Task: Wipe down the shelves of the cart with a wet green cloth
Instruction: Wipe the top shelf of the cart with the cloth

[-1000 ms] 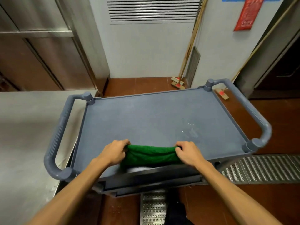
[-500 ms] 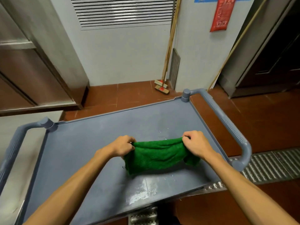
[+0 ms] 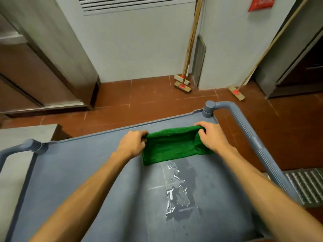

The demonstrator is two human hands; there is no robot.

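Observation:
The green cloth [image 3: 172,144] lies stretched flat on the grey cart's top shelf [image 3: 87,180], close to its far edge on the right side. My left hand [image 3: 132,143] grips the cloth's left end. My right hand [image 3: 210,137] grips its right end, fingers curled over the far corner. A wet, shiny streak [image 3: 175,187] runs across the shelf from the cloth back toward me. Only the top shelf shows; lower shelves are hidden.
Grey tube handles stand at the cart's right side [image 3: 251,137] and left side [image 3: 19,148]. A steel counter [image 3: 10,165] adjoins on the left. Brooms [image 3: 182,83] lean on the wall ahead, another broom [image 3: 236,92] to their right. A metal floor grate [image 3: 304,184] lies to the right.
Both hands have pushed the cloth across the shelf from the near edge to the far edge, leaving a wet trail behind it.

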